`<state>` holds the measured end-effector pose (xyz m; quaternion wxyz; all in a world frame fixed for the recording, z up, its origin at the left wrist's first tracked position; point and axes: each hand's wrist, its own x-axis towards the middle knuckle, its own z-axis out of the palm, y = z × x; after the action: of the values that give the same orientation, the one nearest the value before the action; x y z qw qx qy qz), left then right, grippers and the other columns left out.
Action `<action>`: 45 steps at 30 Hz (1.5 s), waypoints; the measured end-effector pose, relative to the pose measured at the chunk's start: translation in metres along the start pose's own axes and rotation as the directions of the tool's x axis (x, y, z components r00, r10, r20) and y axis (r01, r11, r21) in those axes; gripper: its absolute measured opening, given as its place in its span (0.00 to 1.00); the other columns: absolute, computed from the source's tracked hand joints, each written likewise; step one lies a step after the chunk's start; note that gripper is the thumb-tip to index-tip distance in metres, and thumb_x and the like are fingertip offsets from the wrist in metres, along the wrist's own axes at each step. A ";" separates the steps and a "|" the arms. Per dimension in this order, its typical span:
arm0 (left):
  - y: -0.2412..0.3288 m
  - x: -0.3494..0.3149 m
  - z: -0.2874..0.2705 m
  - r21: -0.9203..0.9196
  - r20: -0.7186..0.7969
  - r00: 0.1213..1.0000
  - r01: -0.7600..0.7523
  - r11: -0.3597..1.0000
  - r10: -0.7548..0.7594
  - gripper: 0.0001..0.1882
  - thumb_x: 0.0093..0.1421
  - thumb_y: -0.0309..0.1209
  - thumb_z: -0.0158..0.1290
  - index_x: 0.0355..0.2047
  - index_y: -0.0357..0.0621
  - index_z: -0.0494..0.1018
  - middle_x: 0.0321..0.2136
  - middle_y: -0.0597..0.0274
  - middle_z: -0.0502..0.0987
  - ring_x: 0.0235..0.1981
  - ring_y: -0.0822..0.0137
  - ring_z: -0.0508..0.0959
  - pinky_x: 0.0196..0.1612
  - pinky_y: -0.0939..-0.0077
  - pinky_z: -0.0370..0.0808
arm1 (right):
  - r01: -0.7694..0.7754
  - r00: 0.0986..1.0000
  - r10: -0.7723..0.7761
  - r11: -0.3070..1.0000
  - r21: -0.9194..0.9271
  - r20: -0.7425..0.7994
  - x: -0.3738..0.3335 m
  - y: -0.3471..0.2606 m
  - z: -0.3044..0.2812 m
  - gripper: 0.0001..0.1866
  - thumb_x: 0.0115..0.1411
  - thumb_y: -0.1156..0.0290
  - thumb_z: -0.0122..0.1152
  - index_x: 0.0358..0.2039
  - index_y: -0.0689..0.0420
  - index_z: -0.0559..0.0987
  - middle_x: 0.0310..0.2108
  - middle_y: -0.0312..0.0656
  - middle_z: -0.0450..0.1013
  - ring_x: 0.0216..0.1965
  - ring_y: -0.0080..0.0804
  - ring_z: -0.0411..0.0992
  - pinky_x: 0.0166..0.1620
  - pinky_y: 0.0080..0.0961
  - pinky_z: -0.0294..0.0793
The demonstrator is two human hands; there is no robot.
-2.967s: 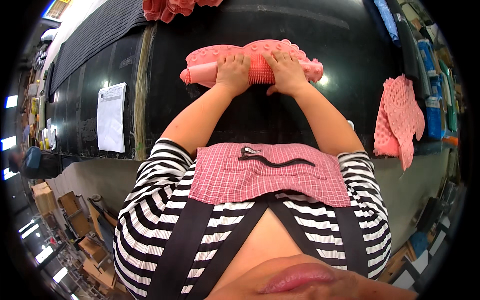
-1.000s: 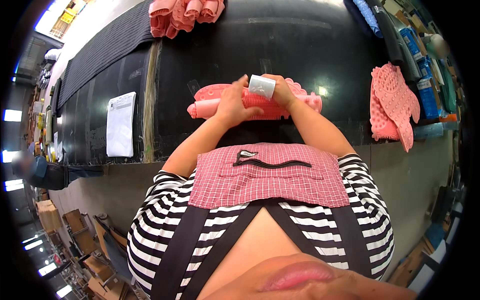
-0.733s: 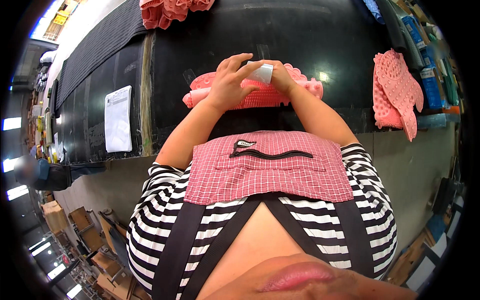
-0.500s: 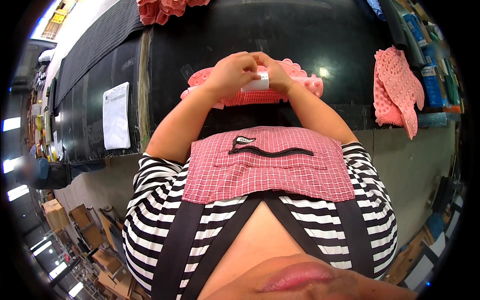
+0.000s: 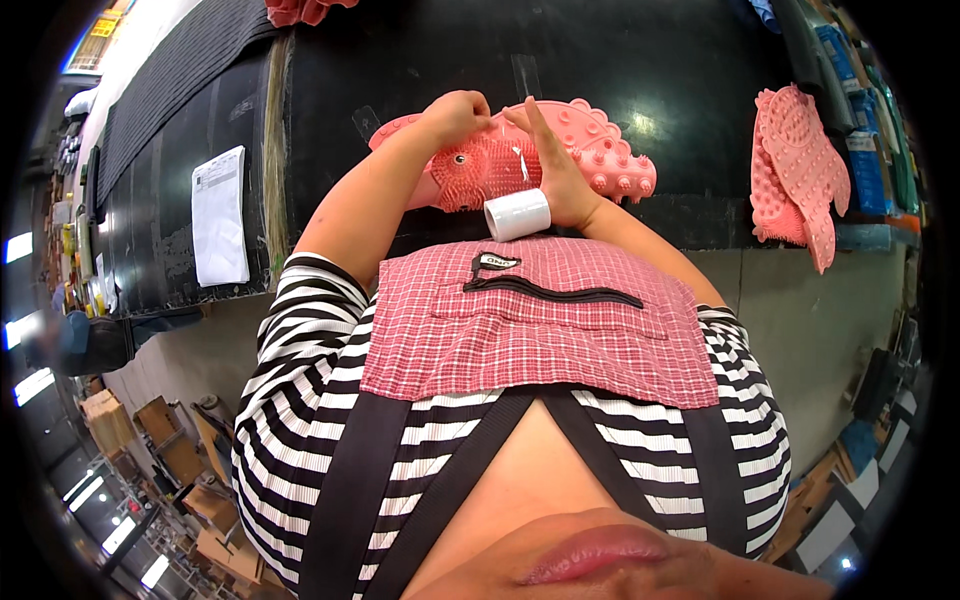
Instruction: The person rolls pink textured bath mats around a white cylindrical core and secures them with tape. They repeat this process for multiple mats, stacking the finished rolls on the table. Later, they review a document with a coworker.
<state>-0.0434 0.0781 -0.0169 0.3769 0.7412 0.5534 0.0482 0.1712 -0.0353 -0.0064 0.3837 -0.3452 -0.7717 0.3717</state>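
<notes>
A pink rubbery mat (image 5: 600, 135), covered in suction cups and soft bristles, lies folded or rolled on the black table in front of me. My left hand (image 5: 458, 118) is closed, its fingertips bent down at the mat's upper middle; whatever they pinch is too small to make out. A white roll (image 5: 518, 215), like tape or labels, rests against the palm of my right hand (image 5: 562, 180), apparently held by its lower fingers. The index finger and thumb of that hand stretch up toward the left fingertips. A shiny pale streak (image 5: 523, 162) shows on the bristles.
Another folded pink bumpy mat (image 5: 795, 170) lies at the table's right end. White printed sheets (image 5: 219, 215) lie on the left. Beyond them is a dark ribbed mat (image 5: 190, 85). More pink pieces (image 5: 300, 8) sit at the far edge. Blue packages (image 5: 862, 150) stand far right.
The white roll has dropped nearer to me and tilted, staying by the right hand. My hands have moved apart, the right index finger straightening. More of the bristly mat now shows.
</notes>
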 end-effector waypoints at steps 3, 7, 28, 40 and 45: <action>0.009 0.004 -0.006 0.317 0.206 0.978 -0.036 0.948 -0.032 0.16 0.60 0.43 0.64 0.40 0.45 0.83 0.37 0.54 0.84 0.42 0.55 0.83 0.45 0.61 0.78 | -0.163 0.982 0.172 0.981 -0.108 0.078 0.003 -0.009 -0.004 0.63 0.51 0.55 0.75 0.77 0.56 0.43 0.68 0.56 0.62 0.70 0.52 0.59 0.72 0.44 0.53; 0.022 0.021 -0.002 0.600 0.265 0.962 -0.112 0.793 -0.065 0.12 0.57 0.36 0.62 0.39 0.45 0.84 0.36 0.52 0.84 0.40 0.50 0.83 0.42 0.61 0.79 | -0.206 0.944 0.283 0.908 -0.365 0.171 0.011 -0.004 0.002 0.54 0.53 0.53 0.68 0.74 0.60 0.53 0.65 0.59 0.65 0.65 0.56 0.63 0.69 0.44 0.58; 0.017 -0.067 0.002 0.570 -0.319 0.906 -0.050 0.820 0.277 0.47 0.39 0.44 0.75 0.58 0.43 0.67 0.56 0.54 0.72 0.60 0.51 0.70 0.63 0.48 0.62 | -0.332 0.933 0.259 0.886 0.323 0.248 0.117 0.034 -0.041 0.15 0.61 0.72 0.66 0.49 0.60 0.83 0.44 0.37 0.81 0.46 0.23 0.78 0.51 0.23 0.77; 0.013 0.089 -0.095 0.531 0.212 0.974 -0.050 0.846 -0.076 0.37 0.40 0.46 0.73 0.50 0.42 0.78 0.44 0.50 0.82 0.51 0.50 0.81 0.53 0.59 0.77 | 0.229 0.968 -0.252 0.901 -0.369 -0.016 0.097 0.065 0.003 0.21 0.53 0.68 0.69 0.50 0.55 0.83 0.56 0.46 0.77 0.64 0.44 0.70 0.70 0.45 0.60; 0.021 0.073 -0.095 0.614 -0.330 0.936 0.115 0.781 0.121 0.19 0.52 0.42 0.65 0.43 0.50 0.82 0.48 0.59 0.80 0.54 0.57 0.76 0.57 0.56 0.69 | 0.180 0.971 -0.205 0.965 -0.189 -0.122 0.147 0.099 -0.011 0.19 0.54 0.70 0.68 0.48 0.56 0.84 0.52 0.46 0.79 0.55 0.44 0.76 0.58 0.37 0.75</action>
<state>-0.0453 0.1858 0.0381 0.0050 0.8039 0.5947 -0.0055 0.1363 0.1369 -0.0356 0.4394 -0.3264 -0.8026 0.2372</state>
